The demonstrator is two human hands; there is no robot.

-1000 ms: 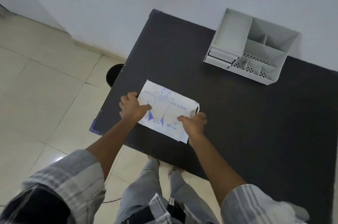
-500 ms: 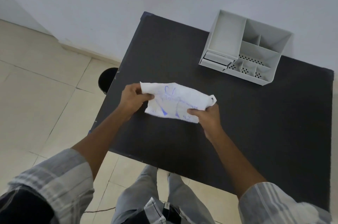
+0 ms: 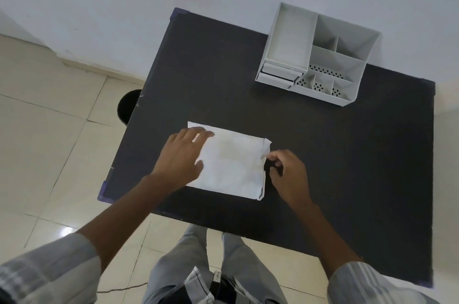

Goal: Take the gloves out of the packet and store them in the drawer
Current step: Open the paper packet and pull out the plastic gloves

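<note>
A white paper glove packet [image 3: 232, 167] lies flat on the black table [image 3: 335, 154], plain side up, with its right edge slightly peeled. My left hand [image 3: 181, 157] rests palm down on the packet's left part, fingers spread. My right hand [image 3: 288, 172] is at the packet's right edge, thumb and forefinger pinching toward the peeled flap [image 3: 265, 147]; whether they grip it is unclear. No gloves are visible. The grey desk organiser [image 3: 318, 55] stands at the back right, with two small closed drawers [image 3: 278, 75] at its front left.
The wall runs right behind the table. A round black bin [image 3: 128, 106] stands on the tiled floor beside the table's left edge. My legs are at the table's near edge.
The packet was lifted off the table, turned over and laid back down with its printed side underneath. My left hand now presses it flat and my right hand has shifted to its right edge.
</note>
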